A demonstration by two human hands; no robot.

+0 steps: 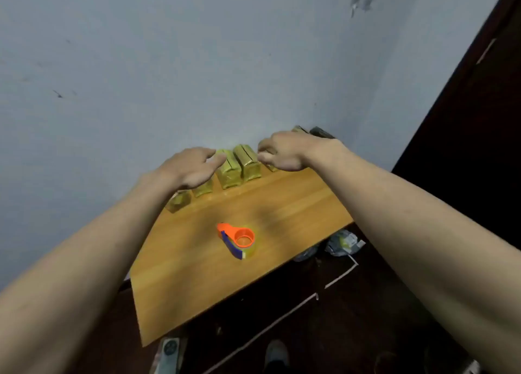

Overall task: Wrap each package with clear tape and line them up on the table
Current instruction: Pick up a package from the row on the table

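Note:
Several yellow-green packages wrapped in glossy tape stand in a row along the far edge of the wooden table, against the wall. My left hand hovers over the left packages with relaxed fingers, its fingertips at a package's top. My right hand is over the right part of the row, fingers loosely curled, covering a package; whether it grips one is unclear. A tape dispenser, orange and blue with a clear roll, lies in the middle of the table, apart from both hands.
A pale wall runs right behind the row. A dark door or cabinet stands at the right. On the dark floor lie crumpled bags by the table's right corner. A shoe shows below.

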